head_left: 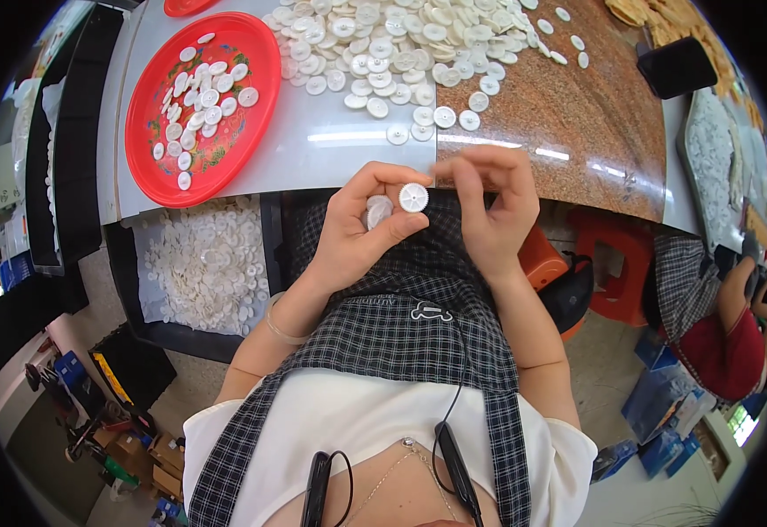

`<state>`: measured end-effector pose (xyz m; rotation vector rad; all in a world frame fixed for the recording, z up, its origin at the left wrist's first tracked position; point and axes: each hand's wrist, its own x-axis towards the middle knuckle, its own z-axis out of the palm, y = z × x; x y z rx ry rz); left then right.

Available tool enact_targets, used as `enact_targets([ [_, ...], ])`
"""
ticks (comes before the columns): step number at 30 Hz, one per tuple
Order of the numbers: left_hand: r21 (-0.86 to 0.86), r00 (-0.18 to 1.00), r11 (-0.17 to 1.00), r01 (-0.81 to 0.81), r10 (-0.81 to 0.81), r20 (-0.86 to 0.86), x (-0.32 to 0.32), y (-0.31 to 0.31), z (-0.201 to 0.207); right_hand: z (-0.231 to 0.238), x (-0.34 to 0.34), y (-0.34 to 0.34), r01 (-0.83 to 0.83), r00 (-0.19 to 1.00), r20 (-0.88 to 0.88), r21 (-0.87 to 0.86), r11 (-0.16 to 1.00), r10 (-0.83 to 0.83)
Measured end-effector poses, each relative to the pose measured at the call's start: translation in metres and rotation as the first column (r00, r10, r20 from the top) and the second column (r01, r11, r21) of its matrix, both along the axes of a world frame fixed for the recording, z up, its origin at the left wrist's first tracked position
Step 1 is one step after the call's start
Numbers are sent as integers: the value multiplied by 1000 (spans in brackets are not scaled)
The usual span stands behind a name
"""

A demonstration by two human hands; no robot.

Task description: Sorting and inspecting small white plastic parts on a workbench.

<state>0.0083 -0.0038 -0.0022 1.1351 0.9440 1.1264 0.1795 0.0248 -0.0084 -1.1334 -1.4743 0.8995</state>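
Observation:
My left hand [361,220] pinches a small white plastic gear [413,198] between thumb and forefinger, its toothed, spoked face turned up. More white gears [378,211] sit in the curl of the same hand's fingers. Close by on the right, my right hand [492,202] is raised with its fingers bent and slightly blurred. Thumb and forefinger are near the gear but apart from it, and I see nothing in that hand. Beyond both hands, a big heap of white gears [375,66] spreads over the table.
On the left of the table [322,149] lies a red tray [144,123] with several white gears. A black bin [275,255] below holds many small white parts. A dark phone-like object [678,68] lies at the far right. Another person [726,307] works at the right, near an orange stool [607,272].

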Motion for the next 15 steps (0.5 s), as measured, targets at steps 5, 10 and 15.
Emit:
enact_targets([
  [5,-74,991,995,63,-54,124,-2,-1,-3,0,1,37,-10,840,509,361,933,-188],
  [10,-135,985,989,58,-35,168,-2,0,-1,-1,3,40,-59,796,583,341,938,-162],
  [15,-201,912,970,139,-46,407,-3,2,-2,7,6,31,-37,875,471,294,955,-111],
])
